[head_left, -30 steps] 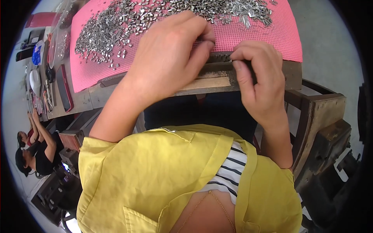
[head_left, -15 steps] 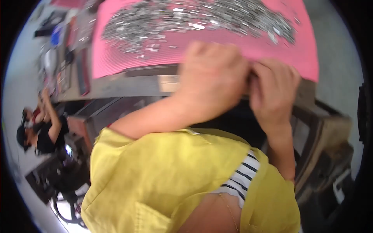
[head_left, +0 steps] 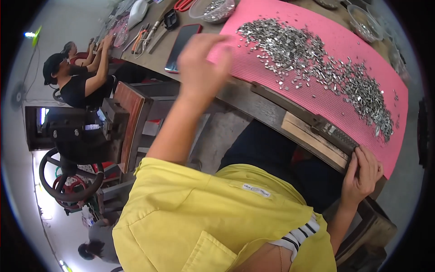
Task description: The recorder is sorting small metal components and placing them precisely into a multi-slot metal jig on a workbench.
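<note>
My left hand (head_left: 201, 68) is raised over the left edge of the pink mat (head_left: 385, 154), beside a dark phone with a red rim (head_left: 183, 47). Its thumb and fingers are apart, slightly blurred, with nothing visible between them. A long dark metal bar (head_left: 285, 103) runs along the mat's near edge, with a ridged section (head_left: 340, 136) towards its right end. At that end, my right hand (head_left: 362, 177) has its fingers closed round the bar; the fingertips are partly hidden. Many small shiny metal pieces (head_left: 294, 50) lie heaped across the mat.
A wooden strip (head_left: 312, 140) lies along the bar's near side. Clear plastic tubs (head_left: 212, 10) of metal pieces stand at the back left and back right. Pliers (head_left: 138, 41) lie left of the phone. Two people work farther left; a machine with a handwheel (head_left: 68, 174) stands behind.
My view has turned left and shows more of the room. My hands, close together before, are now apart: the left has gone up and left, the right stays at the bar's end.
</note>
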Demonstrator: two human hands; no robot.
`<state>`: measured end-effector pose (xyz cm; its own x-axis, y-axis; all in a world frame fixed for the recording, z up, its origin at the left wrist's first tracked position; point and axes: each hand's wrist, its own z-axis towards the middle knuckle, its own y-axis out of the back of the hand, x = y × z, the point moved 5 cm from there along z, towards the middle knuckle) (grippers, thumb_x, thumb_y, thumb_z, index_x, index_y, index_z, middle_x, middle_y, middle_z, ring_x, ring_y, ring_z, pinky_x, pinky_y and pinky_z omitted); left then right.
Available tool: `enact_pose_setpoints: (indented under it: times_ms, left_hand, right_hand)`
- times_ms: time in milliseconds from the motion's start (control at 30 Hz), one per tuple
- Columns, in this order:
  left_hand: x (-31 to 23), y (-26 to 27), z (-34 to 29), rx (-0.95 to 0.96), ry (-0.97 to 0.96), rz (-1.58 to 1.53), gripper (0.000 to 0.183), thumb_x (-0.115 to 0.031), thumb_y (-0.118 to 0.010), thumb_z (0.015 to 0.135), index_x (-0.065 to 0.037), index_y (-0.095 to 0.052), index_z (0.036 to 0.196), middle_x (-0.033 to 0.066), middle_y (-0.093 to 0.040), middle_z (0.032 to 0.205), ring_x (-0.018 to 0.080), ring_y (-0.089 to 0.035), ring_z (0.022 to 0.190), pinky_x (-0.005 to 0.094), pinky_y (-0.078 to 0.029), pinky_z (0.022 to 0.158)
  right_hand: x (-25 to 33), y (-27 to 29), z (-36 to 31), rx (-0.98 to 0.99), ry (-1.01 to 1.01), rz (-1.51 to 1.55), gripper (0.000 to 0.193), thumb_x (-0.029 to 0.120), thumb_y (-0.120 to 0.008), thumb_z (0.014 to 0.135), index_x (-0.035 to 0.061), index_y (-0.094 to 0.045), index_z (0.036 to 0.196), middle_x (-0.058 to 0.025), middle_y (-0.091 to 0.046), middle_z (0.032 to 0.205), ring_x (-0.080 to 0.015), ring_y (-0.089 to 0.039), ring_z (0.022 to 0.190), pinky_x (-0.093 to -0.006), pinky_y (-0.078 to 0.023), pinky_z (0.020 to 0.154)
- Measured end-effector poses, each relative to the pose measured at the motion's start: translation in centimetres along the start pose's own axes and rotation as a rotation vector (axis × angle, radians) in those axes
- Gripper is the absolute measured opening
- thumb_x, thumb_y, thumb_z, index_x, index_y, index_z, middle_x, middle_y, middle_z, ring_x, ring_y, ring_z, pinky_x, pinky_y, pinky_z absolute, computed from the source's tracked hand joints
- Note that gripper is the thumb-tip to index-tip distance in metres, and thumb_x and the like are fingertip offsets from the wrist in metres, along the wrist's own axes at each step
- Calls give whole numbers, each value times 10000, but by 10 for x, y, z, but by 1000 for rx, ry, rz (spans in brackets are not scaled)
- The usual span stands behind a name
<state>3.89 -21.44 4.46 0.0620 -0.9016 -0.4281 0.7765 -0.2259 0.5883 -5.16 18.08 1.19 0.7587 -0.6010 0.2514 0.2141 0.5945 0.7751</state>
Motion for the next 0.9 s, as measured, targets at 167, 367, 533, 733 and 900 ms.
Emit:
enact_pose_setpoints:
  times_ms: [167,367,533,733,900]
  left_hand:
    - [141,35,9,208,474,706,867,-526,-714,772,-160,-487,1524,185,-685,1305,391,-662,1194,531,-486,1045]
    - [158,17,26,449,675,651,994,-490,-713,746,-184,-348,1618,194,-706,1270,404,-671,1183,495,-529,1002]
    - [157,22,31,486,638,636,1024,-482,-750,747,-179,-324,1628,209,-723,1221,418,-691,1132,477,-564,941]
    - [115,33,-11,-15,128,331,987,-445,-833,760,-75,-404,1569,255,-458,1533,442,-428,1423,598,-310,1171]
    - [37,13,-48,-84,-63,-2,803,-331,-822,782,-92,-514,1484,218,-483,1509,446,-449,1404,641,-245,1189]
  right_hand:
    - [-2,-4,0,-21,15,4,161,-25,-722,903,1,-739,1062,-130,-749,1090,-283,-703,1005,-403,-437,976]
    - [-6,-2,-3,-13,-11,13,147,-25,-685,925,-25,-712,1069,-160,-726,1068,-320,-664,981,-427,-449,978]
    - [-9,-5,-6,-17,-21,15,142,-29,-682,922,-38,-701,1063,-170,-717,1077,-332,-649,1006,-436,-459,975]
    - [-15,-4,-9,20,-68,99,162,-39,-674,914,-60,-670,1075,-197,-691,1097,-359,-636,1035,-450,-476,985]
    - [-30,-2,-15,78,-140,219,223,-66,-645,926,-60,-617,1148,-209,-647,1166,-339,-615,1091,-440,-463,1032]
